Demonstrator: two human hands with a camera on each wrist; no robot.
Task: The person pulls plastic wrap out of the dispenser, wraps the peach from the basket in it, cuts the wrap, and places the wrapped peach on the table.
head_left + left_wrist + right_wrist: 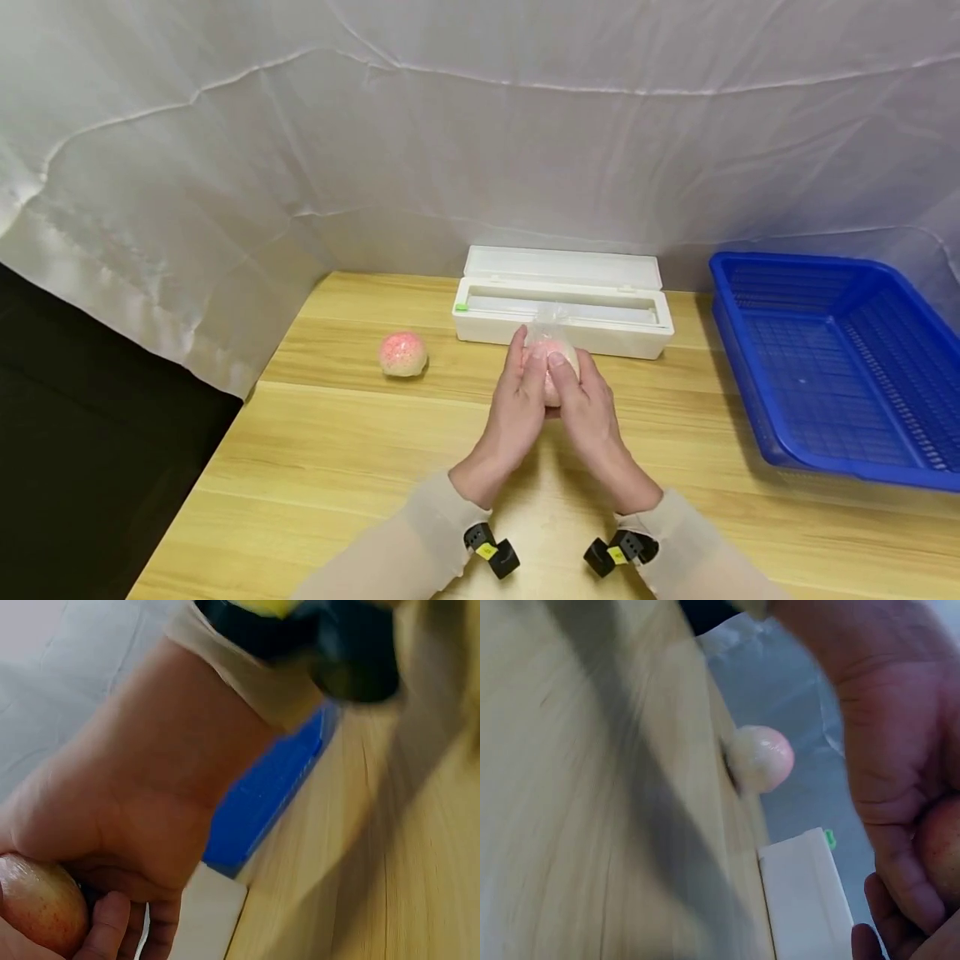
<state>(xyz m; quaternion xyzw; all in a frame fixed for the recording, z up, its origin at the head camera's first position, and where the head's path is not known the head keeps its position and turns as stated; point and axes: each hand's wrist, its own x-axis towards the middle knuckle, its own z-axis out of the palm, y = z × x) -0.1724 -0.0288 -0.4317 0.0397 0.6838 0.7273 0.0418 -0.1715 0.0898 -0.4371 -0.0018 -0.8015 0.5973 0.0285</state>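
Both hands hold one round, pink-and-cream fruit that looks like a peach (553, 383), over the middle of the table. My left hand (513, 404) cups it from the left and my right hand (590, 408) from the right, the thumbs lying side by side on top. Clear plastic film (551, 315) sticks up from its far side. Close up in the left wrist view, the held peach (41, 907) has a glossy skin, partly covered by fingers. A second peach (402, 354), pink on top and cream below, sits on the table to the left.
Behind the hands stands a long white cling film dispenser (566, 337) with its lid (562, 267) raised and a green tab at the left. A blue plastic basket (757, 400) is at the right. Pale curtain (510, 158) hangs along the table's back and left.
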